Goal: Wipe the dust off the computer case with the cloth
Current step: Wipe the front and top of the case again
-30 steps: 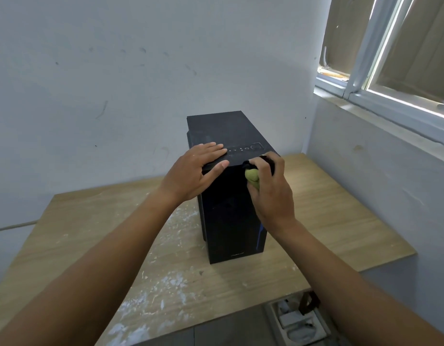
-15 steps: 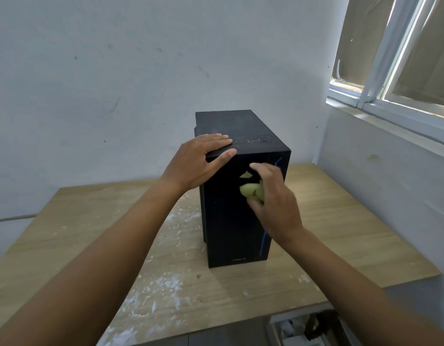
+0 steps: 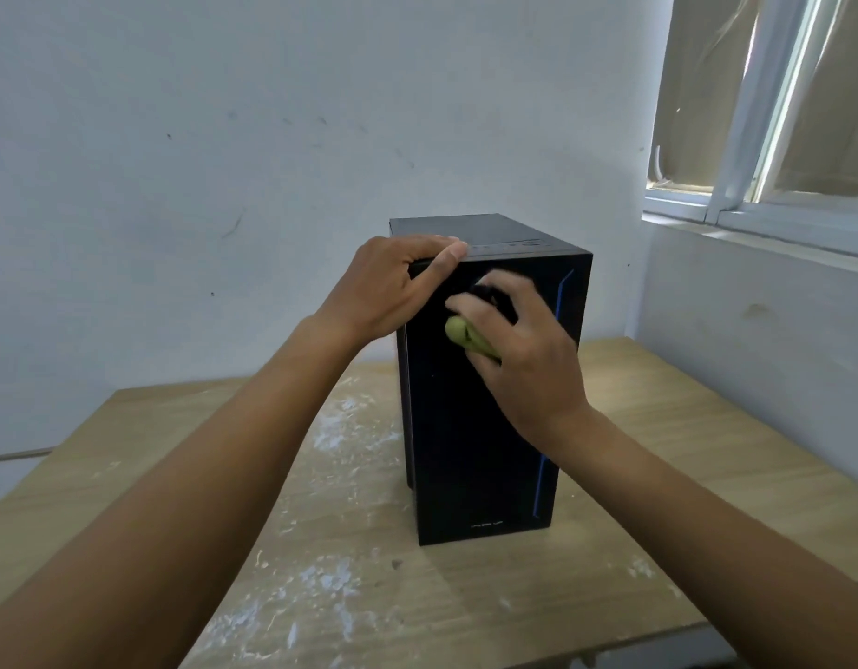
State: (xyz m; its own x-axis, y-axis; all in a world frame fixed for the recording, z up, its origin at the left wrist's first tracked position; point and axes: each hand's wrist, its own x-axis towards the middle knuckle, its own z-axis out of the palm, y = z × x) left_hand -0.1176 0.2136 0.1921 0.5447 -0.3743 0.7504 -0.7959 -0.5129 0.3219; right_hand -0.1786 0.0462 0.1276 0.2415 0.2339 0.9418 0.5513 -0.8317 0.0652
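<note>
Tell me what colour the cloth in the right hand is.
Yellow-green. The cloth is bunched in the right hand against the black computer case; head view.

Black computer case (image 3: 480, 451) stands upright on desk (image 3: 658, 451); front panel w/ thin blue strip down right side, small logo at btm. Yellow-green cloth (image 3: 468, 336), bunched, pressed vs upper front, mostly hidden under right hand (image 3: 528, 359).

R hand (image 3: 523, 359) presses cloth (image 3: 468, 336) on case (image 3: 480, 451) front
</note>
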